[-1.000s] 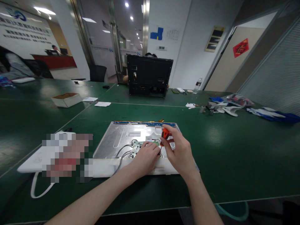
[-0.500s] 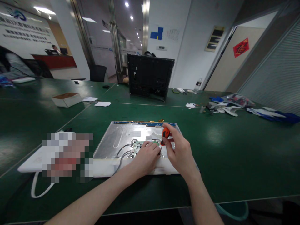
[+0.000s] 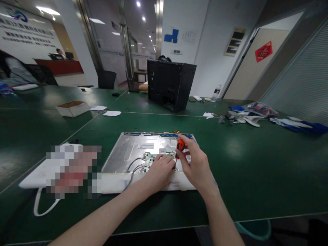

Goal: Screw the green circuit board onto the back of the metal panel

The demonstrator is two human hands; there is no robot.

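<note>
A silver metal panel [image 3: 133,147] lies flat on the green table, with a blue circuit strip [image 3: 159,135] along its far edge and a white band [image 3: 115,182] along its near edge. Dark cables run to a green circuit board [image 3: 148,162] at its middle. My right hand [image 3: 193,159] grips an orange and black screwdriver [image 3: 180,145] upright, its shaft pointing down at the board's right side. My left hand [image 3: 162,171] rests over the board, its fingers together near the shaft; its fingertips are partly hidden, and what they hold cannot be made out.
A black monitor housing [image 3: 164,83] stands across the table, a person behind it. An open box [image 3: 73,108] and papers [image 3: 112,113] are at the left back. A white device [image 3: 33,176] with a cable is near left. Gloves and bagged items [image 3: 258,109] lie right, beyond a bottle [image 3: 216,94].
The black housing across the table has turned and shifted to the right, now showing its side. Both my hands and the screwdriver have hardly moved.
</note>
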